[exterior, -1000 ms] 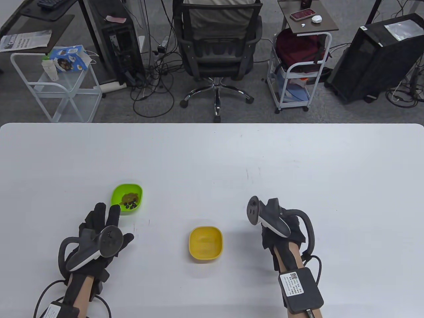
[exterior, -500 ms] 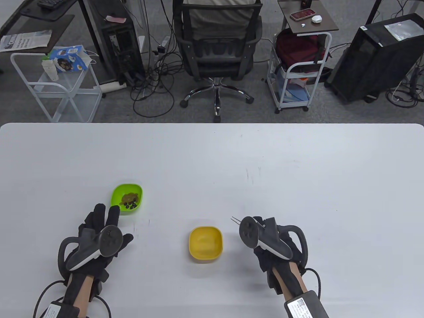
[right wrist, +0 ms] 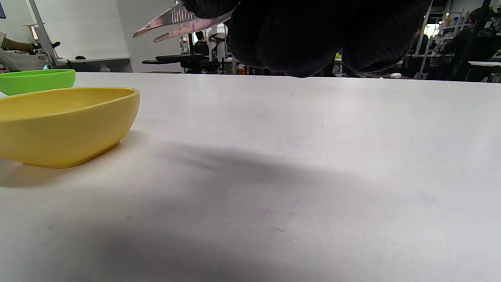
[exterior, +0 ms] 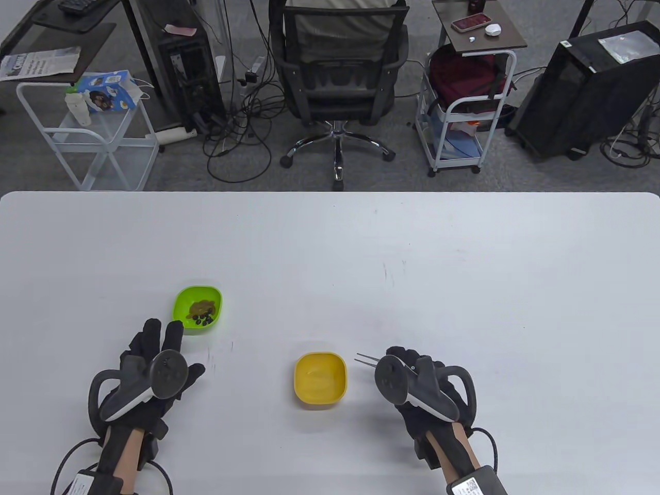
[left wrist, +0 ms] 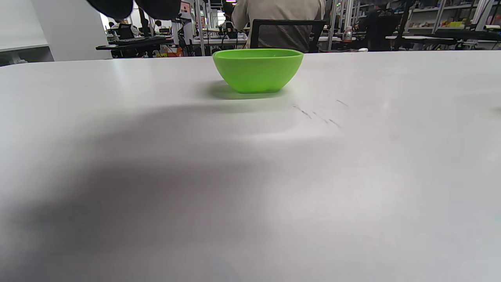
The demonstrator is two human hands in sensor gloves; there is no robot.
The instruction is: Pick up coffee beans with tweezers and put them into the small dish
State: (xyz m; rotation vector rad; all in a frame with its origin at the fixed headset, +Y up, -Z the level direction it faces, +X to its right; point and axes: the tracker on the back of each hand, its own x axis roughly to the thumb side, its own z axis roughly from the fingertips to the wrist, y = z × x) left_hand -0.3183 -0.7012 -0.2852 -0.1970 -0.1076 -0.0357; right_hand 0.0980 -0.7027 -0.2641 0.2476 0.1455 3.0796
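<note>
Coffee beans (exterior: 202,311) lie in the green bowl (exterior: 180,304), a small heap of brownish and dark pieces toward its near side. The bowl sits on the white table (exterior: 330,242), left of centre. The left hand (exterior: 154,368) lies just near of it, palm down, fingers spread and extended; the longest fingertips (exterior: 175,329) come up to the bowl's near rim, though whether they touch it cannot be told. This hand holds nothing. In the left wrist view the green bowl (left wrist: 258,69) stands upright straight ahead, with only two dark fingertips (left wrist: 129,6) showing at the top edge.

The yellow bowl (exterior: 320,379) sits between the two hands, nearer the right one, and looks bare inside. The right hand (exterior: 423,384) is just to its right, holding the tweezers (exterior: 365,358). Their two thin tips point left toward the yellow bowl's far right corner and stand slightly apart, with nothing between them. In the right wrist view the tweezers (right wrist: 176,22) stick out from under the curled gloved fingers (right wrist: 305,35), raised above the table, with the yellow bowl (right wrist: 66,125) to the left and the green bowl (right wrist: 37,80) behind it. The beans are well apart from the tweezers.
</note>
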